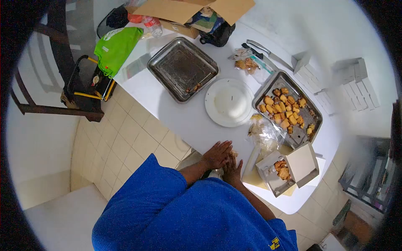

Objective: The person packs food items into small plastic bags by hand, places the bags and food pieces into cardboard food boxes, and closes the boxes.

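My left hand (217,155) reaches over the near table edge, fingers stretched out towards the right. My right hand (232,170) meets it there, with its thumb apart and its fingers up against the left fingertips. A small pale tan crumpled thing (234,154) shows at the fingers; its kind is too small to tell. Right of my hands, an open cardboard box (268,175) holds browned meat pieces (283,170). A clear plastic bag (268,133) lies just beyond. Further off is a white round plate or lid (229,103) with small dark specks.
A metal tray (320,121) of browned food chunks (287,109) stands at the right, a stained tray (180,67) at the left. A knife (276,58) lies at the back near stacked white boxes (356,85). A green bag (117,50) hangs over the left edge.
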Demonstrator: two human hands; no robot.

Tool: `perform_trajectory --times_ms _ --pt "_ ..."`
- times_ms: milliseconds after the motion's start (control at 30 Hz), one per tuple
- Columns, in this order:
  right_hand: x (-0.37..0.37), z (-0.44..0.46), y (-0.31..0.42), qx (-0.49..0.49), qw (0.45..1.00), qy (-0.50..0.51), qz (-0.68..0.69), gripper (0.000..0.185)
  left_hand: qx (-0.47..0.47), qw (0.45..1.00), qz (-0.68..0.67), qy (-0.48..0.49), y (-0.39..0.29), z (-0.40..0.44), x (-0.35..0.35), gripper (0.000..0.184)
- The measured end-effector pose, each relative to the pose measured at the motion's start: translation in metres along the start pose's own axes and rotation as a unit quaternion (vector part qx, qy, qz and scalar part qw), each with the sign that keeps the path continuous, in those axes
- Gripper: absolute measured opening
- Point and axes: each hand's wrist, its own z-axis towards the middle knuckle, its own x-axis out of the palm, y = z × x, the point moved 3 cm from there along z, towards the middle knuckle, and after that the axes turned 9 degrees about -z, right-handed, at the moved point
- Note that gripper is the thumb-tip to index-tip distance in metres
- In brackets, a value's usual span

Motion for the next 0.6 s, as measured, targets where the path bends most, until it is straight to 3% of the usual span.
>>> perform_trajectory --times_ms 233,333,433,533,600 --pt "0.003 0.002 0.001 0.006 1.0 0.028 0.005 0.075 -0.012 1.0 -0.021 -0.019 -0.002 0.0 0.0 0.059" --pt "0.002 0.0 -0.001 0.01 0.999 -0.043 0.023 0.074 -0.006 0.999 -0.029 -0.025 -0.004 -0.001 -0.005 0.057" --pt "-0.005 0.0 -0.001 0.01 1.0 0.013 0.013 0.073 0.016 0.999 0.039 -0.008 0.002 -0.002 0.005 0.064" --pt "-0.006 0.0 -0.003 -0.003 0.998 0.059 0.021 0.071 0.014 0.999 0.024 -0.028 0.004 -0.003 0.007 0.064" --pt "-0.006 -0.001 -0.002 0.014 1.0 -0.002 0.0 0.072 0.01 0.999 0.028 -0.018 0.004 -0.001 0.007 0.064"
